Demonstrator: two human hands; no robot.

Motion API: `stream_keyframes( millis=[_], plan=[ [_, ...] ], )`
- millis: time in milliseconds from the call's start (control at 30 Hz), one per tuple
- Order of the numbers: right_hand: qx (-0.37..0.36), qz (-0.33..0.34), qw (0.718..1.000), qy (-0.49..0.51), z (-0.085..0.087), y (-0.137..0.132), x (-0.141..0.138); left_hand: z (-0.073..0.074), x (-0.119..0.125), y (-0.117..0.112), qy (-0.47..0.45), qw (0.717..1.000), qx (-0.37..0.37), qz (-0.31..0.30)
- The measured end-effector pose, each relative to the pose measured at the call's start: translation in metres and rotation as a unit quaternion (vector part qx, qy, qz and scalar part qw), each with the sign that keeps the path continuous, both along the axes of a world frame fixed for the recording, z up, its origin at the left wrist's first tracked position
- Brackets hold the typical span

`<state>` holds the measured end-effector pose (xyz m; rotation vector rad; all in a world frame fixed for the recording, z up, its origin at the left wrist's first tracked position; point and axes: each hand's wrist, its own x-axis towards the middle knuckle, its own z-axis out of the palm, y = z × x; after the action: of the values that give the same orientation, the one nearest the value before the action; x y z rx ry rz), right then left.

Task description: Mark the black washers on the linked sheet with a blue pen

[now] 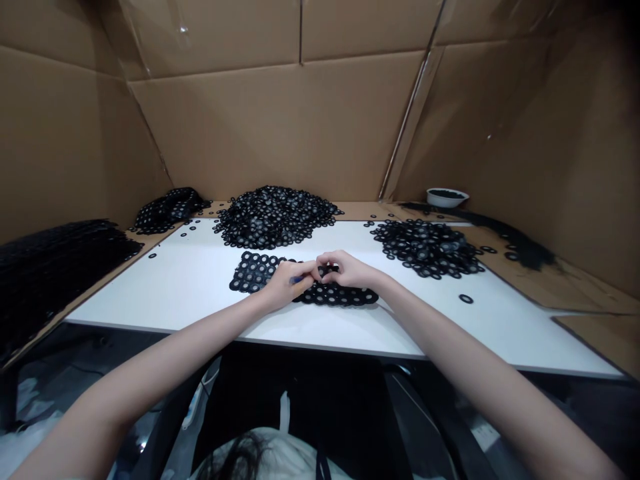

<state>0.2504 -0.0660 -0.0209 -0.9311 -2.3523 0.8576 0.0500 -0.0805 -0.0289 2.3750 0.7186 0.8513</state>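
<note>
A flat sheet of joined black rings (255,272) lies on the white table (190,287) in front of me. My left hand (289,283) rests on the sheet with its fingers closed on a thin blue tool. My right hand (345,269) is right beside it, fingers pinched together on the rings at the sheet's top edge. The fingertips of both hands meet over the sheet.
A large heap of loose black rings (275,215) sits behind the sheet, a smaller heap (427,247) to the right. Stacked ring sheets (55,260) lie at the left. A white bowl (447,197) stands at the back right. Cardboard walls (280,127) enclose the table.
</note>
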Motion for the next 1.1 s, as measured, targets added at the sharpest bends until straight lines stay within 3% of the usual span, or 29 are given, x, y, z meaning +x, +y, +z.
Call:
stream_keyframes(
  millis=[500,800,1100],
  plan=[
    [0.001,0.003,1.0,-0.005,0.001,0.002,0.004,0.002,0.005,-0.001,0.036,0.999,0.034,-0.008],
    [0.07,-0.063,0.992,-0.087,0.006,0.006,0.011,0.002,0.004,0.001,-0.047,0.998,-0.04,0.014],
    [0.028,-0.035,0.999,-0.027,0.004,0.005,0.009,0.005,0.006,-0.002,-0.086,0.993,-0.068,0.036]
  ],
)
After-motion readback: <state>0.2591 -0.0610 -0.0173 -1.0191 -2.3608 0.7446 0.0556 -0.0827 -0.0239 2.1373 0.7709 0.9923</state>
